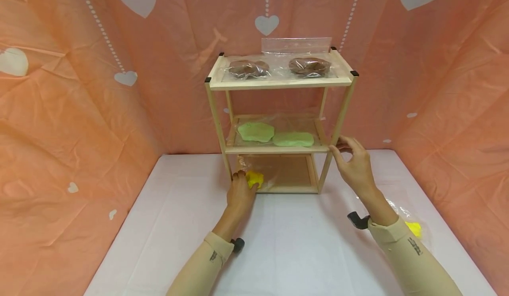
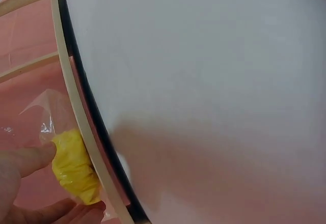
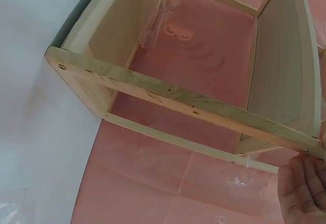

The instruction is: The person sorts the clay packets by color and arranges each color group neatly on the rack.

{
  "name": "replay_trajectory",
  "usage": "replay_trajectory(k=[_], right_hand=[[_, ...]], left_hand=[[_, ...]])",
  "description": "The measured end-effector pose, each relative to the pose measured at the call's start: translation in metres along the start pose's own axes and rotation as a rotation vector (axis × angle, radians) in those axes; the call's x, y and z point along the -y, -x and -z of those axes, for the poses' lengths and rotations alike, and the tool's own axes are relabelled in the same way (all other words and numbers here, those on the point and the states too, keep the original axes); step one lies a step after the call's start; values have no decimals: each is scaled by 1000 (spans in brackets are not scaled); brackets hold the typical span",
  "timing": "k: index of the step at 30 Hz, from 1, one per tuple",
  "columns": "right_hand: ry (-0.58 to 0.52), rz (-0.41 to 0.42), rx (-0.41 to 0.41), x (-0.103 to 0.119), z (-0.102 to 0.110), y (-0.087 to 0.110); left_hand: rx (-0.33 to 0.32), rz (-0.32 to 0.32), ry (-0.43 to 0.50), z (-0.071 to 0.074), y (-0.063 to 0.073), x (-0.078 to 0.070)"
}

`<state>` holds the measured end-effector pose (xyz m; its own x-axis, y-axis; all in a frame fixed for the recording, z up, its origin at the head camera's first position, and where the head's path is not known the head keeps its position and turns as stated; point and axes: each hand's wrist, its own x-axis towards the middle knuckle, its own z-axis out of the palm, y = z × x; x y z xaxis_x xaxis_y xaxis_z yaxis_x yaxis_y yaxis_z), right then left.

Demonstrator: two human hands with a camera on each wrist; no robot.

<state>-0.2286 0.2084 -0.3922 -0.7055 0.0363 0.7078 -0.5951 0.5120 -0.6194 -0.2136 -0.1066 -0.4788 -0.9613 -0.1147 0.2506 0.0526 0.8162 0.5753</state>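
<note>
A three-tier wooden rack (image 1: 278, 84) stands on the white table. At its bottom tier's left front corner, my left hand (image 1: 240, 195) holds a yellow clay-like lump (image 1: 255, 179) in a clear plastic bag. The left wrist view shows the thumb on one side of the yellow lump (image 2: 75, 168) and fingers on the other, just inside the front rail (image 2: 84, 104). With thumb in front and fingers behind, my right hand (image 1: 355, 165) grips the right front post (image 1: 343, 112) at middle-tier height. Only part of the right hand (image 3: 304, 189) shows in the right wrist view, beside the wood.
Bagged brown lumps (image 1: 310, 66) lie on the top tier and flat green pieces (image 1: 293, 139) on the middle one. Another bagged yellow lump (image 1: 413, 229) sits on the table by the right forearm. Orange-pink sheeting (image 1: 179, 110) encloses the table's back and sides.
</note>
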Motion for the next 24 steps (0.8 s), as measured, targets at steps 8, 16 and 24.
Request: replay_trajectory(k=[8, 16, 24], right_hand=[[15, -1, 11, -2, 1, 4], [15, 10, 17, -3, 7, 11], [72, -21, 36, -5, 19, 26]], left_hand=[[17, -20, 59, 16, 13, 0], [-16, -52, 93, 38, 22, 3], [-81, -131, 135, 63, 23, 8]])
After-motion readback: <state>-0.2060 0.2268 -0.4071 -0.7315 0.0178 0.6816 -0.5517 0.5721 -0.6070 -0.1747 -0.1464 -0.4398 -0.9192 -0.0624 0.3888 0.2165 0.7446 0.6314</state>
